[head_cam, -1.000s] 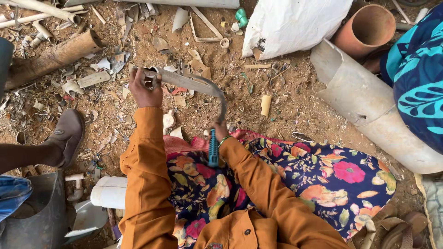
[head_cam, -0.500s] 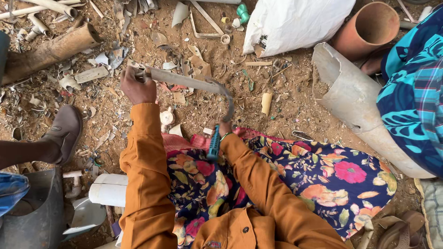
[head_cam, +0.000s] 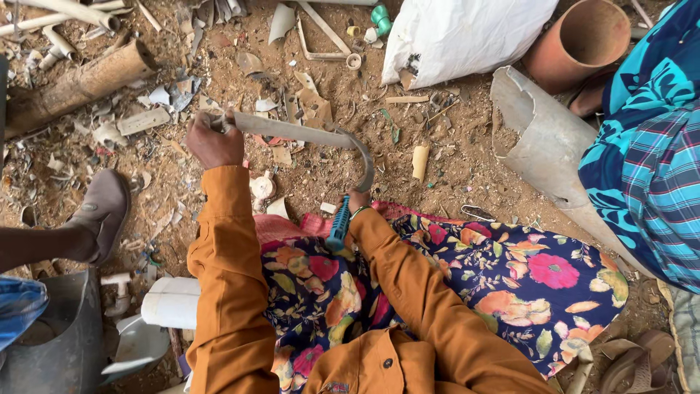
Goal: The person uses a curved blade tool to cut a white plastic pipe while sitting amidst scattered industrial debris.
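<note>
My left hand (head_cam: 214,138) is closed around the left end of a long grey strip of cut plastic pipe (head_cam: 292,131), held level just above the dirt. In my right hand (head_cam: 356,200) is a curved sickle-like knife (head_cam: 367,166) with a blue handle (head_cam: 339,228). Its hooked blade arches up and meets the right end of the strip. Both arms wear orange sleeves and reach out over my floral skirt (head_cam: 510,284).
Pipe scraps and chips litter the ground. A split grey pipe (head_cam: 543,146), an orange pipe (head_cam: 576,40) and a white sack (head_cam: 459,33) lie at the right, by a person in blue cloth (head_cam: 656,146). Another person's shoe (head_cam: 102,208) and a metal container (head_cam: 62,343) are left.
Both hands keep their grips. My left hand and the strip have drifted slightly left, and the blade stays hooked at the strip's right end.
</note>
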